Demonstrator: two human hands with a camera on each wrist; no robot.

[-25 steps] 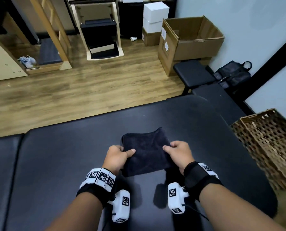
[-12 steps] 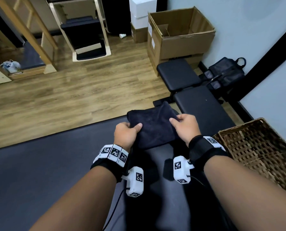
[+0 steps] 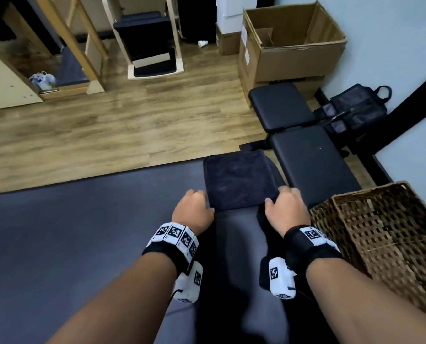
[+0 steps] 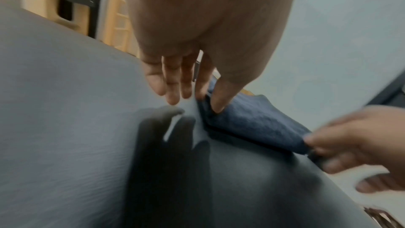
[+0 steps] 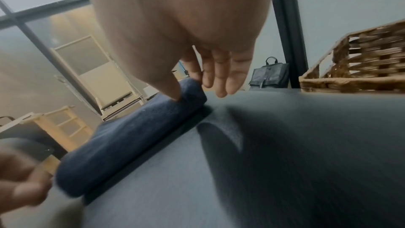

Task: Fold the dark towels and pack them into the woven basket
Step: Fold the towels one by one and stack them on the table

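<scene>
Left hand (image 3: 193, 209) pinching the near left corner of the folded dark towel (image 3: 239, 180), thumb on top, other fingers straight; right hand (image 3: 287, 207) pinching the near right corner likewise. Resting folded at the far right of the padded tabletop (image 3: 82, 232), just beside the woven basket (image 3: 390, 234). Probably soft, light and floppy, so best lifted by both near corners or scooped from beneath to keep the fold.

A fitness or therapy studio is suggested: a padded black bench (image 3: 82, 232) is seen on a wood-plank floor (image 3: 107, 130), with a black weight bench (image 3: 303, 155), pale wooden exercise frames (image 3: 154, 45), and cardboard boxes (image 3: 288, 43) stored against the wall.
</scene>
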